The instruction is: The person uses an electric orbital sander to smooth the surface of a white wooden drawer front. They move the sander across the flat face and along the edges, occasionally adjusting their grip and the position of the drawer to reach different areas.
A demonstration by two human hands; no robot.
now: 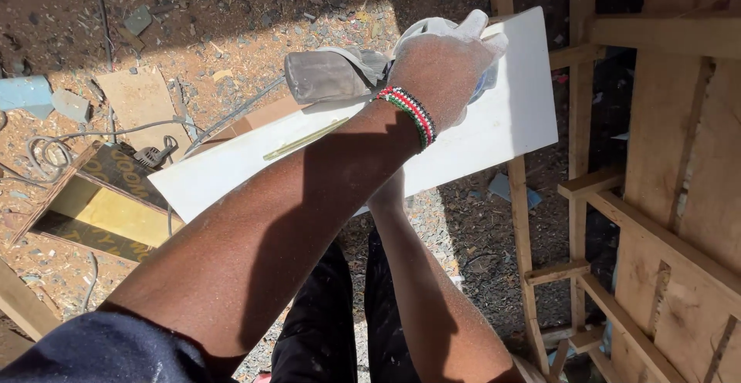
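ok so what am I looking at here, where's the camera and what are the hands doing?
There is one picture, from a camera worn on a person's head, looking down over their own arms. There is no machine, only bare hands.

The left hand, with a beaded bracelet at the wrist, rests on a white board, over a white cloth. Its fingers are hidden, so the grip cannot be judged.

The right forearm reaches up under the left arm, and its hand is hidden.

On the board lie a thin yellowish stick and a dusty grey object.

Below is dirt ground with a cable. Wooden frames stand to the right.
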